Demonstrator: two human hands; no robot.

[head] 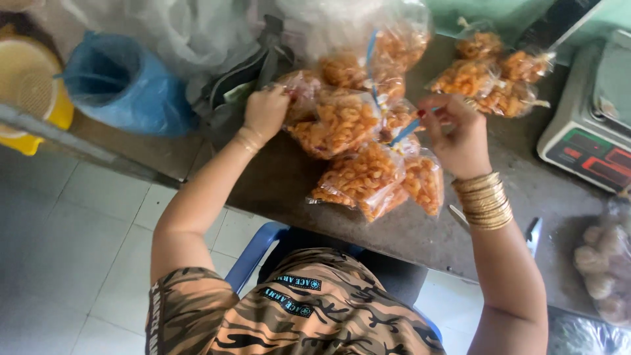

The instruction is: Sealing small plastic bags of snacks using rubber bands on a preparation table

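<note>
Gripping crinkly clear snack bag [332, 121], left hand [265, 112]; right hand [457, 135] seemingly pinches blue tie [406, 131].

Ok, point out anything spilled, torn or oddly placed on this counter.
Nothing looks spilled or torn. The bags of orange snacks lie in a loose heap between the left hand and right hand. One oddity: a knife lies near the counter's front edge.

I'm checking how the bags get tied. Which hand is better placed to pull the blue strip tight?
Probably the right hand: its fingers pinch the blue strip, while the left hand grips the snack bag.
</note>
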